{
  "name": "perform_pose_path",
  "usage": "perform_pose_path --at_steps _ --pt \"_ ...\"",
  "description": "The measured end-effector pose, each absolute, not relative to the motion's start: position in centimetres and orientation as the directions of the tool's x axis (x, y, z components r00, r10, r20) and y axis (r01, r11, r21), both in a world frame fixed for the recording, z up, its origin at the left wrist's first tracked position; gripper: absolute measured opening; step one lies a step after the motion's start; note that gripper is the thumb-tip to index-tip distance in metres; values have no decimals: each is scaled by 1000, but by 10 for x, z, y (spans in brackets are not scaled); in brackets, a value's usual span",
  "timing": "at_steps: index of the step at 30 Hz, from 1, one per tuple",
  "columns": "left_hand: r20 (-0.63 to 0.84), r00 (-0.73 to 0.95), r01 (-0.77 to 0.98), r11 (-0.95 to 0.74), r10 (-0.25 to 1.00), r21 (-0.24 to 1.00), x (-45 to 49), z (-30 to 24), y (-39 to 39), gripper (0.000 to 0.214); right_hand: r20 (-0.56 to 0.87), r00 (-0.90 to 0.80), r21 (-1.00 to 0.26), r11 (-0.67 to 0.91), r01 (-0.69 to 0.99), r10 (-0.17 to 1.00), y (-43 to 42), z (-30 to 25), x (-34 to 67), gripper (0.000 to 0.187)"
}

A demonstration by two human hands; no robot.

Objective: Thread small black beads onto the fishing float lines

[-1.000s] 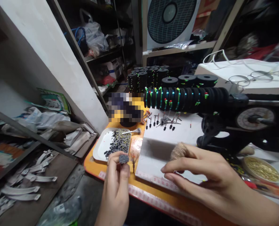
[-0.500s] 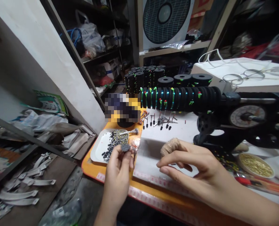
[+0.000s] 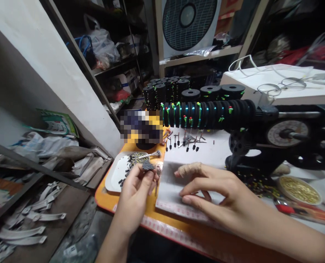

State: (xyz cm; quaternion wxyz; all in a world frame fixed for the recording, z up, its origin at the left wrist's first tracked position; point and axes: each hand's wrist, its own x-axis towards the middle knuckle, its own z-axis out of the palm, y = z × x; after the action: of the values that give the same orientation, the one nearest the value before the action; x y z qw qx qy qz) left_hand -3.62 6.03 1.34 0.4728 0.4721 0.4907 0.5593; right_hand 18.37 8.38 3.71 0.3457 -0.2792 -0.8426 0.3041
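Currently; left hand point(image 3: 137, 188) pinches grey bundle point(image 3: 148, 166); right hand point(image 3: 219, 190) loosely curled, hold unclear.

- Surface point(image 3: 103, 201) before me: orange top, pink-printed tape point(image 3: 162, 226) along my near edge.
- On its left part: white tray point(image 3: 114, 177), small dark and yellowish pieces point(image 3: 122, 182) inside; white stick point(image 3: 148, 155) with greyish tip lying across the tray.
- To the right of that: flat white board point(image 3: 215, 155), one tiny reddish piece point(image 3: 214, 142) on it.
- Far to my right: shallow bowl point(image 3: 286, 198) of gold-coloured bits; red-handled tool point(image 3: 285, 208) just beside it; loose beads point(image 3: 263, 186) scattered nearby, too small to sort.
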Motion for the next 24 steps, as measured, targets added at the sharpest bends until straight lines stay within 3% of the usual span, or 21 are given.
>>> perform_pose_path --at_steps 3,7,13,24 --pt "38 -47 -176 -46 998 983 -27 16 51 14 379 -610 -740 624 253 696 85 35 182 14" --pt "2 -23 -350 -10 1000 937 -14 20 38 14 463 -542 -752 635 179 702 85 40 179 14" --pt "-123 -14 -554 94 992 827 16 16 25 28 513 -475 -771 626 111 715 80 39 178 14" --pt "-164 33 -482 160 986 861 29 6 16 38 326 -462 -924 381 27 825 75 42 177 11"
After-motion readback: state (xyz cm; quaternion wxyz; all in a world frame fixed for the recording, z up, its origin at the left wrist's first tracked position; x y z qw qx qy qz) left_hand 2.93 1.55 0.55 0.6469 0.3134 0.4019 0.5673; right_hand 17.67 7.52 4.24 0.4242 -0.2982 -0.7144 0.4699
